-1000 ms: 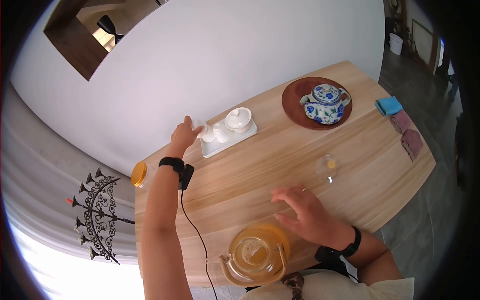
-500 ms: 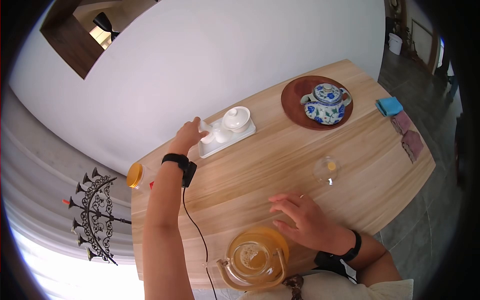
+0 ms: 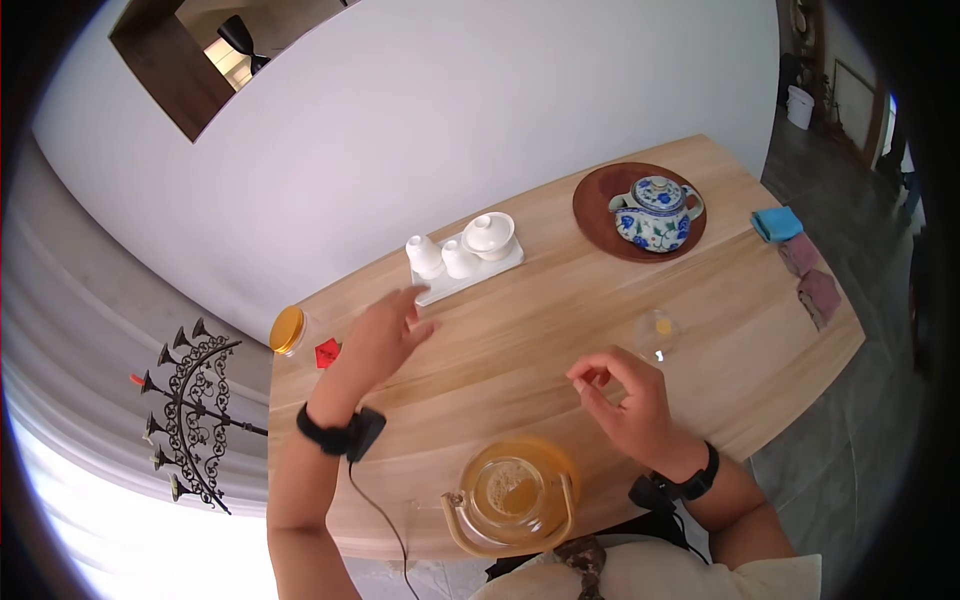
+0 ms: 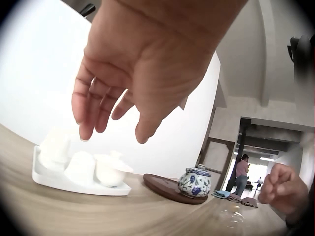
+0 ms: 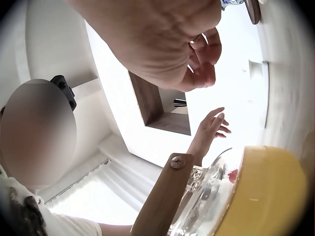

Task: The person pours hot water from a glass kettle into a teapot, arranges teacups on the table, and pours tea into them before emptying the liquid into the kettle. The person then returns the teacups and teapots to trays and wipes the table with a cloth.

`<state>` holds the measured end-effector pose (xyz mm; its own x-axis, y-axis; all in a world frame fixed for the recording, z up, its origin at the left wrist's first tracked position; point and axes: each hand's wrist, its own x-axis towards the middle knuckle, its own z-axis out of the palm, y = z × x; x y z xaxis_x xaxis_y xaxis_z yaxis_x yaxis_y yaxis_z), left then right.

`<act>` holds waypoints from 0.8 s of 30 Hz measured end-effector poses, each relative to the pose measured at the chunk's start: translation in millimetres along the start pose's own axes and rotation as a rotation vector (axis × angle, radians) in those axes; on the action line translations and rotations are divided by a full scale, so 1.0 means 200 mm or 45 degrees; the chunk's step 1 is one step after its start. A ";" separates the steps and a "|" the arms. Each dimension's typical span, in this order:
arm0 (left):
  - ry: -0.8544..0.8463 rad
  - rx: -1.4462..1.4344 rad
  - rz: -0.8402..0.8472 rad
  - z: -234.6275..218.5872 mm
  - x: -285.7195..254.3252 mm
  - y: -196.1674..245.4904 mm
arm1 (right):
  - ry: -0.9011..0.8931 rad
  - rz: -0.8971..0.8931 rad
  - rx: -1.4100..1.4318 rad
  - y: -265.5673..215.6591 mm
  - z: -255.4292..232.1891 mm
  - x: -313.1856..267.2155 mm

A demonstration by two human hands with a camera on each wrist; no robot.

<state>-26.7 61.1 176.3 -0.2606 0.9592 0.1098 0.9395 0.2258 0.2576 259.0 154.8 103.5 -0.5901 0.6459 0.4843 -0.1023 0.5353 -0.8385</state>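
Note:
My left hand [image 3: 375, 340] hangs over the table just in front of a white tray [image 3: 436, 293], its fingers loose with nothing between them. Two white cups [image 3: 423, 258] stand upside down on that tray beside a lidded white gaiwan [image 3: 488, 237]. Thumb and fingers of my right hand [image 3: 632, 405] are loosely bent and hold nothing. Between this hand and the table's near edge stands a glass teapot [image 3: 525, 455] of amber liquid, open at the top, with a wooden handle [image 5: 160, 196]. A clear glass lid [image 3: 656, 345] lies beyond my right hand.
A blue-flowered teapot [image 3: 655, 228] sits on a round brown tray [image 3: 590, 215] at the back. Folded cloths [image 3: 798, 255] lie by the right edge. On the left are a jar with an orange lid [image 3: 288, 328] and a red packet [image 3: 327, 353].
My left hand has let go of the outer white cup, which stands on the tray, and drawn back toward me. My right hand has risen slightly, its fingertips closer together.

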 end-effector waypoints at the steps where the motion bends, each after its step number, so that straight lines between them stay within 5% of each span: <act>1: -0.056 -0.053 0.011 -0.03 -0.11 0.06 | 0.010 -0.001 -0.011 0.00 -0.01 0.01; 7: 0.011 -0.306 -0.224 -0.01 -0.74 0.20 | 0.150 0.059 0.209 0.02 -0.03 0.01; 11: 0.119 -0.555 -0.430 0.08 -1.05 0.30 | -0.146 0.192 0.300 0.01 -0.04 -0.01; 13: 0.168 -0.653 -0.446 0.18 -1.14 0.34 | -0.321 0.210 0.275 -0.02 -0.04 -0.03; 18: 0.383 -1.062 -0.571 0.39 -1.22 0.40 | -0.340 0.222 0.115 -0.04 -0.03 -0.12; 20: 0.215 -1.166 -0.506 0.47 -1.24 0.38 | -0.406 0.268 0.113 -0.05 -0.03 -0.17; 24: 0.259 -1.415 -0.528 0.54 -1.23 0.38 | -0.543 0.457 -0.031 -0.07 -0.03 -0.27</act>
<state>132.2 -139.6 65.9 -0.6219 0.7812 -0.0533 0.0973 0.1447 0.9847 296.8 116.0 89.7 -0.8569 0.5150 0.0211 0.1802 0.3378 -0.9238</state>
